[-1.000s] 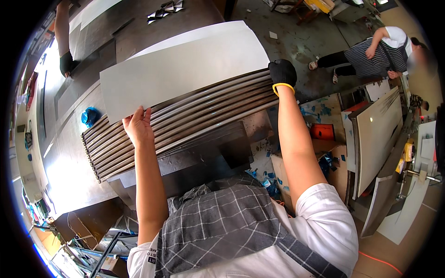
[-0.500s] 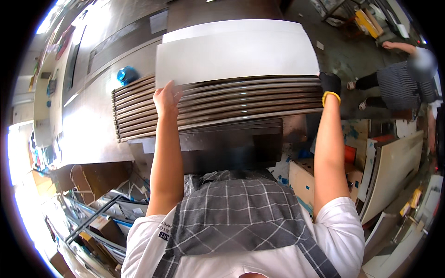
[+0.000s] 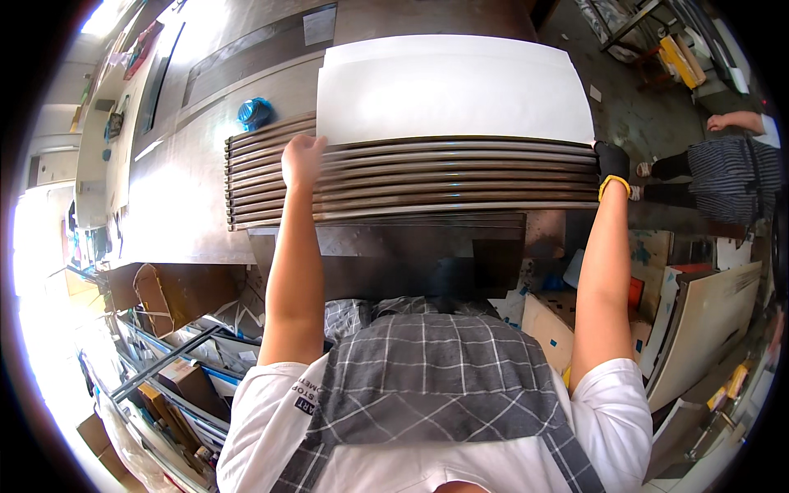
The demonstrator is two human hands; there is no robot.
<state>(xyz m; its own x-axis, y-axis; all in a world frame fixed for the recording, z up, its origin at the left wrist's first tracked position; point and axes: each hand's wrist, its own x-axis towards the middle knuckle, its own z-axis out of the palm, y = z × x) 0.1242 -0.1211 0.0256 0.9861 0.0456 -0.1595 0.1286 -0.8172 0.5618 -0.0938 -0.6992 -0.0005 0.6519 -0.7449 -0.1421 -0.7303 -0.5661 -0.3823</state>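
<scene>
A white sheet (image 3: 452,94) lies on top of another white sheet (image 3: 444,47), whose far edge shows just past it. At the near left corner of the upper sheet, my bare left hand (image 3: 302,160) is closed with the corner pinched in its fingers. My right hand (image 3: 611,164), in a black glove with a yellow band at the wrist, is curled at the near right corner. Its fingertips are partly hidden. Under both hands runs a row of long brown metal tubes (image 3: 460,174), side by side, partly covered by the sheets.
A crumpled blue plastic bag (image 3: 255,113) sits on the metal-topped table (image 3: 181,197) beyond the tubes' left end. Dark panels (image 3: 394,259) stand between the table and my apron. Boards (image 3: 711,329) lean at right; a person in a striped apron (image 3: 731,177) stands farther off.
The whole view has shifted, so everything sits farther right. The upper sheet has slid slightly away from me, leaving a narrower strip of the lower one. Both hands stay at its near corners.
</scene>
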